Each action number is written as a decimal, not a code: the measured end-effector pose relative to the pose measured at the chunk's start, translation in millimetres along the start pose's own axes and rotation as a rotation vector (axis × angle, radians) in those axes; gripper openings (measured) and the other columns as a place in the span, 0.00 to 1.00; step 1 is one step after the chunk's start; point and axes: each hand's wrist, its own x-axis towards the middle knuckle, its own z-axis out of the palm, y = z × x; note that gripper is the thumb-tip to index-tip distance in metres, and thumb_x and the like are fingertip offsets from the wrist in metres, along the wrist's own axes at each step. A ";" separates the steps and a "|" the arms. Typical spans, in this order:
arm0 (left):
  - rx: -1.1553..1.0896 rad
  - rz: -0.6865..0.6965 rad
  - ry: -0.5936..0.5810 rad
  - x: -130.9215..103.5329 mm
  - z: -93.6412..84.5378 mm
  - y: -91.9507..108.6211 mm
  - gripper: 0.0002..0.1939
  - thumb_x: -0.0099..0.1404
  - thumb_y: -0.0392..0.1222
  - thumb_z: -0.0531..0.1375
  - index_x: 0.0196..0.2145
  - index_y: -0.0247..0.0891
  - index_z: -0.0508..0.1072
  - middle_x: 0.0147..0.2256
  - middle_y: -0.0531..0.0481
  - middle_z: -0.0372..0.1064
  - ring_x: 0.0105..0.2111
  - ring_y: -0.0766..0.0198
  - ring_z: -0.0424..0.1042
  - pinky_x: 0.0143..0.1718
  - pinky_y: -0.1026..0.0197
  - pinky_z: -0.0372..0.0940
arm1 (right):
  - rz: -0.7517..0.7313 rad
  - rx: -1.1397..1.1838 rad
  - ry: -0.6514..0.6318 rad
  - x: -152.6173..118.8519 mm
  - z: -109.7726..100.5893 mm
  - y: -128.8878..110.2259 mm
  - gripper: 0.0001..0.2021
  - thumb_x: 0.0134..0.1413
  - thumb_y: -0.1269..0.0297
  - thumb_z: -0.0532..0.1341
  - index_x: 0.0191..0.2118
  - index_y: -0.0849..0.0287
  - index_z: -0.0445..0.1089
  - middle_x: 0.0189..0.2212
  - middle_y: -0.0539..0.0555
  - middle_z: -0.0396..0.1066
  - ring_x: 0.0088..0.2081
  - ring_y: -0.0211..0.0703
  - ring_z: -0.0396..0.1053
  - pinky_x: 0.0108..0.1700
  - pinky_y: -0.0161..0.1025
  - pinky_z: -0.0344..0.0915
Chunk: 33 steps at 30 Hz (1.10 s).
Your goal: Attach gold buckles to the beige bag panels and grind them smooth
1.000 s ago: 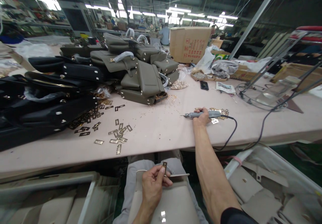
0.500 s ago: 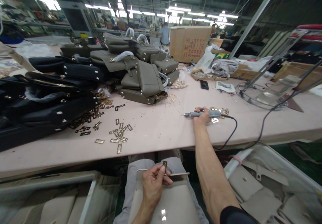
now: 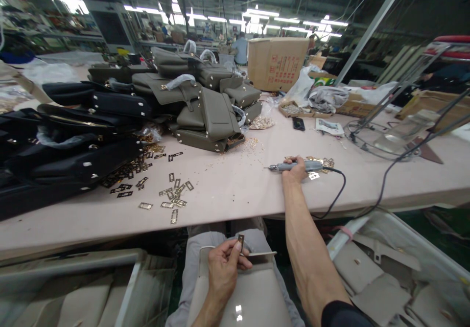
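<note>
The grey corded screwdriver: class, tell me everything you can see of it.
The slim grey corded screwdriver, plastic-looking, has a metallic nose and thin bit pointing left. A black cord curves from its other end. The right hand grips it roughly level at the pale pink table, beside small metal pieces.

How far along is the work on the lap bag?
Partway, it seems. Done: a shiny metal fitting already sits on the pale grey, smooth bag. In hand: the left hand pinches a small rectangular metal plate; the right hand grips a grey cylindrical corded tool. Likely left: that plate is not yet on the bag, and loose metal plates lie on the pinkish table.
</note>
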 end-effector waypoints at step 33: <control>-0.018 0.019 -0.010 0.3 0.1 -0.5 0.26 0.60 0.61 0.69 0.37 0.31 0.80 0.28 0.43 0.79 0.18 0.59 0.77 0.21 0.61 0.75 | 0.045 0.005 -0.036 -11.8 1.2 -11.6 0.11 0.54 0.69 0.60 0.30 0.55 0.55 0.23 0.43 0.62 0.19 0.29 0.59 0.23 0.28 0.67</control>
